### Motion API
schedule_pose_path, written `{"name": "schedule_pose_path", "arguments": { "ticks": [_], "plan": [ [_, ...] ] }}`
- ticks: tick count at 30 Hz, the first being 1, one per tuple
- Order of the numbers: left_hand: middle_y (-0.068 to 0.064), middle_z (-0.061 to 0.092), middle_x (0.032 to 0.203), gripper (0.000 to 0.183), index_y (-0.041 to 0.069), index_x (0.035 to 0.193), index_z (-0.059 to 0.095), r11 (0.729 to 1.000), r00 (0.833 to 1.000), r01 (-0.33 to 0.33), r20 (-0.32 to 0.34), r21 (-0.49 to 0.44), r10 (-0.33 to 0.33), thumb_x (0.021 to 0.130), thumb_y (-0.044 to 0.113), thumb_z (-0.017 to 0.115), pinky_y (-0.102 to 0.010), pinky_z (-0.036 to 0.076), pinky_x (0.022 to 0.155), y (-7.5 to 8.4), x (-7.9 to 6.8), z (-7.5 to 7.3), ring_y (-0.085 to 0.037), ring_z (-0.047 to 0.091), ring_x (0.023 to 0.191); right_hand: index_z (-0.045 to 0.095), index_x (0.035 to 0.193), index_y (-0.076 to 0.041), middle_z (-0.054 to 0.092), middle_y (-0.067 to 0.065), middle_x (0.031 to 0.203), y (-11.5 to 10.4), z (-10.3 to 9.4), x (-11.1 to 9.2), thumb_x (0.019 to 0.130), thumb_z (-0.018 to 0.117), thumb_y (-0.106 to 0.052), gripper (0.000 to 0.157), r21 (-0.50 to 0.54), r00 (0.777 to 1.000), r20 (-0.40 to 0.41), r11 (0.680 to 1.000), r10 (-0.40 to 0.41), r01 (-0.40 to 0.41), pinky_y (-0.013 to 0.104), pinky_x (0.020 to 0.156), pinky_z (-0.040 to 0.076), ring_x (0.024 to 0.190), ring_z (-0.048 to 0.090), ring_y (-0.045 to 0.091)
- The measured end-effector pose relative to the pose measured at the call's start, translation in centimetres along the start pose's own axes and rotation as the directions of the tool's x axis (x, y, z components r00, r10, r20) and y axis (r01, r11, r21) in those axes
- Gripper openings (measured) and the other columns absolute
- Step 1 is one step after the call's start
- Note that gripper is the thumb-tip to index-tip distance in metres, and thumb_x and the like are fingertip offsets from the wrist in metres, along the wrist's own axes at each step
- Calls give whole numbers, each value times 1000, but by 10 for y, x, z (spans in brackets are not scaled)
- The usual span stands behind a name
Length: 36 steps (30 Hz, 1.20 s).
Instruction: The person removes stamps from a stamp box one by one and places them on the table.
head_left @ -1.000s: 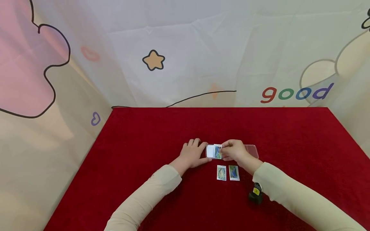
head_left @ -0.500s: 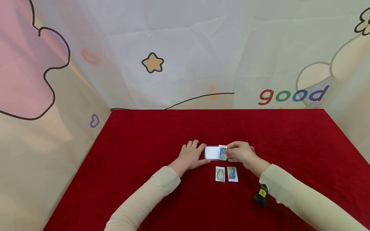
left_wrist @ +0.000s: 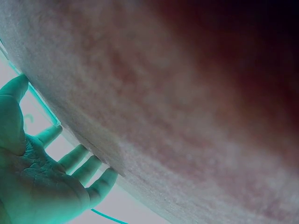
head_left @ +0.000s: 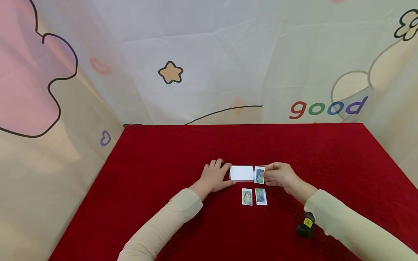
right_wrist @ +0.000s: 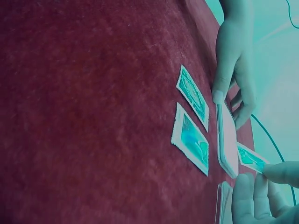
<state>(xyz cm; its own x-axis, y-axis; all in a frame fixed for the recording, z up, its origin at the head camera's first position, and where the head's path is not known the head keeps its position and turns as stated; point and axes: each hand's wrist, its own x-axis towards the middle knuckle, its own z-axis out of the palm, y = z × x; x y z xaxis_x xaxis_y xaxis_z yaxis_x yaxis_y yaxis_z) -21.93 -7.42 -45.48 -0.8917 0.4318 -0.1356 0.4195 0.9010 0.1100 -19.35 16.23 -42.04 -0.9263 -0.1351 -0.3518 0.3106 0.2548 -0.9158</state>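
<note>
My left hand [head_left: 212, 178] lies at the left end of a shallow clear case [head_left: 242, 173] with a white inside, its thumb and index finger spread to the case's corners. In the left wrist view the fingers [left_wrist: 74, 161] are spread and fairly straight. My right hand [head_left: 281, 176] pinches a postage stamp [head_left: 259, 174] with a blue and green picture and a white border, at the case's right end. In the right wrist view this stamp [right_wrist: 249, 158] sits between thumb and fingers. Two more stamps lie below the case, one with a round motif [head_left: 247, 197] and a blue-green one [head_left: 261, 197].
A clear lid-like part [right_wrist: 223, 200] shows beside the case in the right wrist view, partly behind the right hand. A red cloth [head_left: 183, 145] covers the table. A black device with a yellow label [head_left: 306, 225] hangs at the right cuff. A printed curtain [head_left: 209, 54] stands behind.
My right hand has moved right with the pinched stamp, from over the case's white inside to its right end, uncovering the white area. The left hand keeps its place at the case.
</note>
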Motion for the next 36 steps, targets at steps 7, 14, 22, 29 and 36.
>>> {"name": "schedule_pose_path", "arguments": {
  "ticks": [7, 14, 22, 29, 36],
  "plan": [
    [-8, 40, 138, 64, 23, 141, 40, 1000, 1000, -3, -2, 3, 3, 89, 58, 53, -43, 38, 97, 3, -1, 0, -26, 39, 125, 55, 100, 7, 63, 0, 78, 4, -18, -7, 89, 61, -3, 16, -53, 999, 20, 998, 27, -26, 29, 67, 56, 67, 64, 9],
    [-8, 41, 138, 64, 23, 141, 40, 1000, 1000, 2, 8, -8, -2, 89, 58, 53, -42, 38, 98, 6, -4, 3, -26, 39, 126, 56, 97, 6, 63, 1, 78, 13, -34, -16, 87, 63, -4, 15, -54, 997, 58, 997, 51, -48, 28, 65, 56, 67, 64, 9],
    [-8, 41, 138, 64, 22, 140, 41, 1000, 1000, -1, -8, -9, 1, 89, 58, 53, -42, 39, 97, 4, -3, 6, -25, 39, 125, 58, 92, 2, 64, 0, 77, 27, -44, -20, 87, 63, -5, 10, -7, 991, 119, 998, 61, -61, 27, 66, 55, 69, 64, 10],
    [-9, 41, 138, 64, 22, 140, 41, 1000, 1000, -1, -13, -12, 1, 89, 58, 54, -43, 38, 97, 2, -2, 6, -26, 39, 125, 56, 94, 2, 64, -2, 78, 28, -42, -24, 91, 58, -2, 6, -31, 989, 122, 997, 80, -77, 28, 67, 55, 69, 63, 10],
    [-9, 41, 137, 63, 22, 141, 41, 1000, 1000, -5, -15, -14, 4, 90, 57, 53, -43, 38, 98, 0, 0, 2, -26, 38, 125, 58, 93, 3, 64, 0, 80, 29, -43, -28, 91, 58, -3, 7, -43, 988, 124, 995, 94, -89, 28, 67, 55, 69, 63, 10]
  ]
}}
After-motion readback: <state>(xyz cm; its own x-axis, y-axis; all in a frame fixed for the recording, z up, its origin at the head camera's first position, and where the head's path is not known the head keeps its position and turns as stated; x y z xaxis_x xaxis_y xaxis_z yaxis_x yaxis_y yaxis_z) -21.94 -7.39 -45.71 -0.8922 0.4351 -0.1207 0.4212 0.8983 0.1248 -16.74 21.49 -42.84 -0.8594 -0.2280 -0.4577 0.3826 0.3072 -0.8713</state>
